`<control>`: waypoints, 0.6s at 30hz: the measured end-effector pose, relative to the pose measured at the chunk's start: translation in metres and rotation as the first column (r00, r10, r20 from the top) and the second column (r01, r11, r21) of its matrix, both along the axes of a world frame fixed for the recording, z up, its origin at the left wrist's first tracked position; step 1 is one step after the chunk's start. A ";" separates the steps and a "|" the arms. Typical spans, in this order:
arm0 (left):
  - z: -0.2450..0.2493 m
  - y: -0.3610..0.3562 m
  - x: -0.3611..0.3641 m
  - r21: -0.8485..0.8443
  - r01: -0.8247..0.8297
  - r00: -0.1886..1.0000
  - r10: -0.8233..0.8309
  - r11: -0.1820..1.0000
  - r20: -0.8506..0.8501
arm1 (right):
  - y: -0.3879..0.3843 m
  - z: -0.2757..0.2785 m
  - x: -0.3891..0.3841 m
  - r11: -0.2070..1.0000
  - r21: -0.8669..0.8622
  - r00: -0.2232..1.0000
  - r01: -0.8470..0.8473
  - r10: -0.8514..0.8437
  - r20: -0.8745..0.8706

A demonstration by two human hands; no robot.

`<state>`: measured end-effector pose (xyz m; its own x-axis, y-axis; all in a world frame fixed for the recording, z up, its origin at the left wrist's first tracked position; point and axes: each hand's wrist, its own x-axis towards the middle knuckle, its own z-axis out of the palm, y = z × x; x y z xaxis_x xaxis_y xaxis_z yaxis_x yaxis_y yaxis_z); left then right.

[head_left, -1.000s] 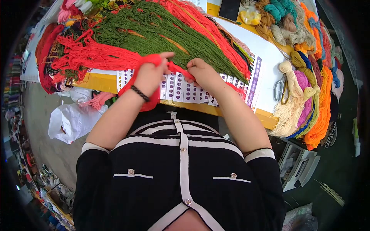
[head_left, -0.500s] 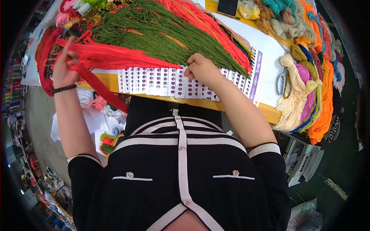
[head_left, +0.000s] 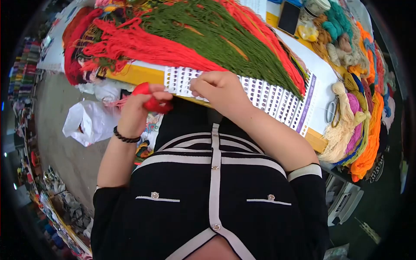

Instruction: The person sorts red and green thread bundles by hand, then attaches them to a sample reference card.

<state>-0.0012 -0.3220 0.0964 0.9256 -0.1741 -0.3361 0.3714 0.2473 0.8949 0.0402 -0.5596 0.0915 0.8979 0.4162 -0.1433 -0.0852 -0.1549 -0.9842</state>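
My left hand (head_left: 135, 108) is closed around a bunched red thread skein (head_left: 157, 105), just off the table's front edge. Close to it, my right hand (head_left: 223, 92) is bent over a row of white punched thread cards (head_left: 273, 96). Its fingers are pinched together, and whatever is between them is hidden. From the cards, long red threads (head_left: 151, 45) fan out to the left across the table. Dark green threads (head_left: 208, 37) lie beside them, with a second red band (head_left: 260, 32) beyond.
On the right lie cream yarn (head_left: 342, 119), orange yarn (head_left: 369, 130) and scissors (head_left: 332, 112). A phone (head_left: 289, 18) rests at the back beside a jar (head_left: 317, 8). The table's yellow edge (head_left: 141, 80) runs in front, and a white bag (head_left: 89, 123) stands on the floor at left.
My left hand has come rightward and nearer my body, and the red skein that trailed from it is now gathered up. My right hand has shifted slightly toward the front edge. The view has shifted too.
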 end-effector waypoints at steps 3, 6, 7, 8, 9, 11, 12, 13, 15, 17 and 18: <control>0.009 0.001 -0.005 0.174 0.127 0.980 -0.150 0.976 0.128 | 0.034 0.008 -0.004 0.969 0.243 0.984 -0.040 0.081 -0.160; 0.017 -0.008 -0.006 -0.035 0.167 0.985 -0.165 0.985 0.041 | 0.053 0.007 -0.010 0.826 0.561 0.905 -0.046 0.272 -0.326; 0.017 -0.008 -0.007 -0.035 0.161 0.986 -0.159 0.986 0.043 | 0.057 0.004 -0.011 0.826 0.561 0.904 -0.052 0.278 -0.325; 0.017 -0.008 -0.008 -0.005 0.183 0.982 -0.183 0.983 0.038 | 0.060 0.004 -0.013 0.847 0.531 0.896 -0.034 0.261 -0.359; 0.016 -0.009 -0.008 0.023 0.207 0.978 -0.208 0.978 0.033 | 0.062 0.004 -0.014 0.867 0.498 0.887 -0.014 0.241 -0.394; 0.014 -0.013 -0.009 0.038 0.202 0.978 -0.204 0.979 0.046 | 0.066 0.005 -0.015 0.894 0.449 0.892 -0.015 0.215 -0.397; 0.014 -0.014 -0.010 0.058 0.198 0.978 -0.201 0.978 0.058 | 0.066 0.006 -0.015 0.897 0.442 0.900 -0.009 0.200 -0.388; 0.014 -0.013 -0.011 0.079 0.193 0.978 -0.198 0.978 0.070 | 0.067 0.006 -0.014 0.900 0.437 0.907 -0.003 0.187 -0.378; 0.021 -0.001 -0.007 0.102 0.235 0.965 -0.244 0.967 0.090 | 0.067 0.003 -0.014 0.867 0.499 0.915 0.005 0.197 -0.352; 0.020 0.008 -0.005 0.127 0.274 0.951 -0.288 0.953 0.111 | 0.067 0.007 -0.015 0.829 0.559 0.923 0.010 0.208 -0.325; 0.017 0.011 -0.004 0.085 0.247 0.960 -0.256 0.965 0.114 | 0.066 0.015 -0.017 0.832 0.554 0.938 0.019 0.177 -0.298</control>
<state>-0.0053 -0.3110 0.1137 0.8900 -0.3868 -0.2415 0.2993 0.0959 0.9493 0.0237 -0.4932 0.1063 0.8005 0.5808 -0.1481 -0.4234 0.3730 -0.8256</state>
